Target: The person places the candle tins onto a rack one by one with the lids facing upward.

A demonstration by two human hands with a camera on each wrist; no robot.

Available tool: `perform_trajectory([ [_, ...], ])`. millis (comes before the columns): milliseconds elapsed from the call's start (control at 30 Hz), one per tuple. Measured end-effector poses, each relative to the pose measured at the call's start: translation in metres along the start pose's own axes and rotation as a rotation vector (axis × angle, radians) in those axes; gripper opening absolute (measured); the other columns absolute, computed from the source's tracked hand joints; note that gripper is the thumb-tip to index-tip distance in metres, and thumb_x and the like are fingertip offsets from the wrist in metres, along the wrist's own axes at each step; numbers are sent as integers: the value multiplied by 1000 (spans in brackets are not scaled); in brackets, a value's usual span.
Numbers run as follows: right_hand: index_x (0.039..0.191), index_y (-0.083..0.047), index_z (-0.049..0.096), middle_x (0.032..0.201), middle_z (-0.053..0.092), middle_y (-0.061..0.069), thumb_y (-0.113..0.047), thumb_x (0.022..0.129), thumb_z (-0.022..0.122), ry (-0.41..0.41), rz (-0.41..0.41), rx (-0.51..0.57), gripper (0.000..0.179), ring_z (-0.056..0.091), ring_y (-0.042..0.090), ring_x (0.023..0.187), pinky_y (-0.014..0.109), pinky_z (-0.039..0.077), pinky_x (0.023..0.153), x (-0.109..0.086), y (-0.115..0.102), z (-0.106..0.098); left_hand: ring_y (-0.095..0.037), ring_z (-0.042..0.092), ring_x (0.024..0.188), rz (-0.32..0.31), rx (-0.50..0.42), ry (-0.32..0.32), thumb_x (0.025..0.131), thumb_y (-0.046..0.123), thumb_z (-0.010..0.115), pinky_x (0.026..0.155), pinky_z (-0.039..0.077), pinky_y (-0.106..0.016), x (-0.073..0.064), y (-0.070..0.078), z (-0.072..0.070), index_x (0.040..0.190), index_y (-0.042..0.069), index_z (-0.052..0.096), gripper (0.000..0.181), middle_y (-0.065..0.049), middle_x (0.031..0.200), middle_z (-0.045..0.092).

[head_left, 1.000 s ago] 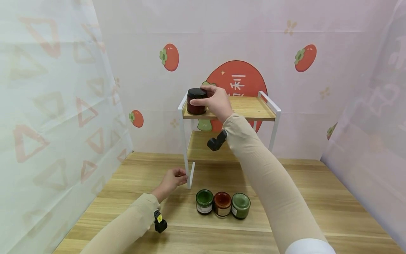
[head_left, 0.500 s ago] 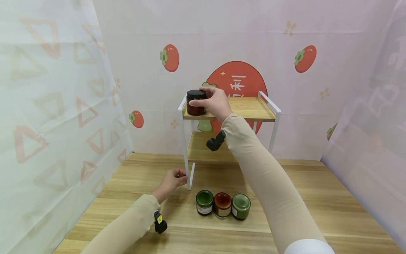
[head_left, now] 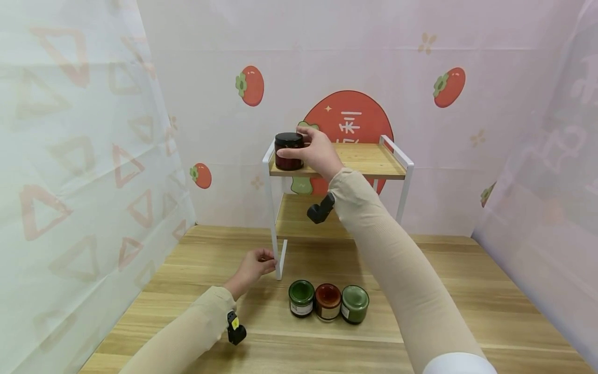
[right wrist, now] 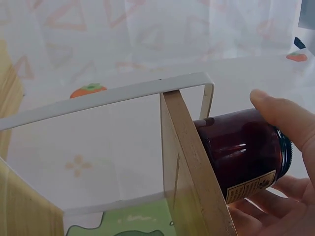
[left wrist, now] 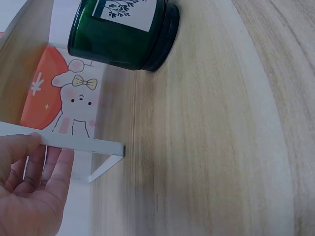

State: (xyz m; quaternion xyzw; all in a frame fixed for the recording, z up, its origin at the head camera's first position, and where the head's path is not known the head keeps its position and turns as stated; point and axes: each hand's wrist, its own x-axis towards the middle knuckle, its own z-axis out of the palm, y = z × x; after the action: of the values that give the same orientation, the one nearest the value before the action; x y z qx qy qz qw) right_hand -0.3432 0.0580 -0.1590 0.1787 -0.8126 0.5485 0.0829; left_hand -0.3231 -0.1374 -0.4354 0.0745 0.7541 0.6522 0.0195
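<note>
A dark red glass jar with a black lid [head_left: 287, 156] stands upright at the left end of the rack's top wooden shelf [head_left: 359, 158]. My right hand [head_left: 318, 150] grips it from the right side, thumb in front and fingers behind. In the right wrist view the jar's base [right wrist: 241, 145] meets the shelf board, and a pale label shows on its side. Low on the left, my left hand [head_left: 252, 267] pinches the rack's white front leg [left wrist: 83, 142] between thumb and fingers, close above the table.
Three jars, dark green [head_left: 301, 298], red-brown [head_left: 328, 301] and light green [head_left: 355, 304], stand upside down in a row in front of the rack on the wooden table [head_left: 261, 348]. A lower shelf [head_left: 303, 218] lies under the top one. Printed cloth walls [head_left: 205, 104] enclose the table.
</note>
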Motion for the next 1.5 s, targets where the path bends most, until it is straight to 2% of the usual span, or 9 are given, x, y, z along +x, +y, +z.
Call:
perform_trajectory([
  [133, 150, -17, 34, 138, 53, 9, -30, 81, 79, -1, -14, 0, 84, 49, 19, 126, 37, 44, 107, -1, 0, -3, -30, 63, 95, 21, 2, -4, 90, -10, 57, 82, 60, -29, 1, -2, 0, 99, -14, 55, 10, -17, 94, 59],
  [300, 149, -18, 36, 145, 48, 7, -30, 81, 79, -6, -41, 6, 81, 46, 22, 132, 38, 43, 109, -4, -1, -11, -32, 62, 97, 4, -11, 7, 90, -10, 59, 84, 60, -30, 1, -2, -1, 99, -14, 55, 11, -13, 92, 59],
  [500, 144, -20, 43, 142, 51, 4, -30, 83, 77, -4, -89, 64, 71, 48, 21, 131, 38, 45, 108, -13, 1, -22, -29, 62, 96, -11, -10, 9, 91, -9, 58, 87, 59, -33, 1, 0, -2, 104, -16, 54, 15, -13, 95, 59],
  [733, 140, -21, 49, 138, 55, 3, -28, 85, 75, 28, -161, 102, 60, 51, 21, 129, 38, 46, 107, -28, 8, -29, -33, 61, 99, -12, -10, 22, 90, -10, 58, 85, 60, -31, 0, 0, -2, 99, -12, 56, 10, -12, 93, 59],
  [1033, 134, -15, 54, 133, 60, 4, -25, 88, 72, 60, -263, 213, 51, 57, 16, 123, 32, 49, 104, -56, 22, -38, -32, 62, 98, -12, -12, 23, 90, -9, 59, 88, 59, -35, -1, 0, -3, 100, -11, 56, 10, -12, 94, 59],
  [1300, 134, -3, 52, 134, 59, 11, -15, 92, 67, 58, -348, 193, 47, 57, 17, 123, 22, 52, 96, -86, 43, -48, -37, 61, 100, -9, -7, 31, 89, -9, 59, 85, 60, -33, 1, -1, 1, 99, -11, 57, 10, -14, 94, 60],
  [1500, 133, -2, 52, 133, 59, 15, -15, 93, 65, 27, -347, 126, 44, 60, 14, 117, 20, 54, 92, -112, 65, -50, -36, 62, 99, -3, -11, 30, 89, -10, 59, 83, 60, -31, 3, -6, 1, 99, -12, 57, 11, -13, 93, 60],
])
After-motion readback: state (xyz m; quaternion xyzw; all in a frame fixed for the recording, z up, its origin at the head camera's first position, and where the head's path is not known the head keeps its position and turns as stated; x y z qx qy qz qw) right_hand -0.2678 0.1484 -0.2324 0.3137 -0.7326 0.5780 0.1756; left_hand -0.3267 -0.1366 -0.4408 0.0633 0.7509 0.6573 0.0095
